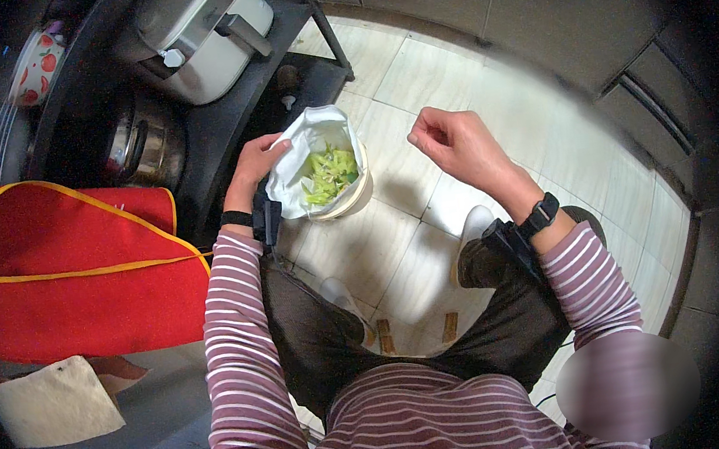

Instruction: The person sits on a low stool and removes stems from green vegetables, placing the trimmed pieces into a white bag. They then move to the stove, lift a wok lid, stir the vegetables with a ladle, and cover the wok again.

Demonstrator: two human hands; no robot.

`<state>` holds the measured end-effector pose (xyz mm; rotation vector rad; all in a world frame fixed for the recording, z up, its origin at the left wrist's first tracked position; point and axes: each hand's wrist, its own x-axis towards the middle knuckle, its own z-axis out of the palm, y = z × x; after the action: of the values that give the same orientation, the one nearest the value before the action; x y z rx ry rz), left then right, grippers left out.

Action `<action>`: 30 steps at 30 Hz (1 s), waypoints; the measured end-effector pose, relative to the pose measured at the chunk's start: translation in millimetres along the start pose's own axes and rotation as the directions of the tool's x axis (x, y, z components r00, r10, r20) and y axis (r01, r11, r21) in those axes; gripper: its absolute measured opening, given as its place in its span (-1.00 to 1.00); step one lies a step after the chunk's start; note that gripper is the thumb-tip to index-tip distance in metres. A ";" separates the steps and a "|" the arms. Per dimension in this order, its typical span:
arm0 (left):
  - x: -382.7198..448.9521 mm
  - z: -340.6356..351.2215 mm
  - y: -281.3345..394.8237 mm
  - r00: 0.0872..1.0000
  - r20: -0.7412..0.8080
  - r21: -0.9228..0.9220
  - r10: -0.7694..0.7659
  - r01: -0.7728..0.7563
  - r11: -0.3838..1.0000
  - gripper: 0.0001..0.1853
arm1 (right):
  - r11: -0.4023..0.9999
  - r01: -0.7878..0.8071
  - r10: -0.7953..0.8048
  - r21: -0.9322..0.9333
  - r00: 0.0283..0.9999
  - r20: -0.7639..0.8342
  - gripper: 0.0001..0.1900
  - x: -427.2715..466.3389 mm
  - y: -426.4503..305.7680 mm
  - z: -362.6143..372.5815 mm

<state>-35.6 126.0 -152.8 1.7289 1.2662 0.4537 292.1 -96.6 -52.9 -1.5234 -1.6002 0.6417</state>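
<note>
On the tiled floor stands a pale round bin (365,187), lined with a white plastic bag (292,179). Pale green vegetable scraps (330,175) lie inside the bag. My left hand (258,163) grips the bag's folded edge at the left, thumb on top. My right hand (456,142) hangs in the air right of the bin, apart from it, with the fingers curled in and the thumb against them; whether something small is between them cannot be told. Both wrists wear black straps with dark devices.
To the left a black shelf rack (217,124) holds a white appliance with a handle (211,62) and a steel pot (151,151). A red cloth with yellow trim (86,312) hangs nearer me, above a beige cloth (59,404). Dark tiled cabinets or walls (561,19) bound the floor.
</note>
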 end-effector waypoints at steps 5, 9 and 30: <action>-5.2 8.5 6.4 0.977 -0.133 0.598 0.168 -0.056 0.800 -0.71 | 0.999 -0.026 0.027 -0.022 0.999 0.042 -0.79 -0.4 -0.5 0.2; -1.6 16.6 3.8 0.868 -0.258 0.767 0.425 -0.084 0.637 -0.85 | 0.998 -0.040 0.043 -0.049 0.998 0.056 -0.79 7.7 -6.4 4.7; -62.8 99.9 35.6 0.983 0.049 0.743 0.178 -0.155 0.651 -0.71 | 1.000 -0.008 0.008 -0.028 1.000 0.013 -0.79 23.9 -7.6 14.7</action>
<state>31.5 22.9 -161.1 2.5592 1.4266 0.0288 277.2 -71.9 -49.5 -1.5500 -1.6203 0.6372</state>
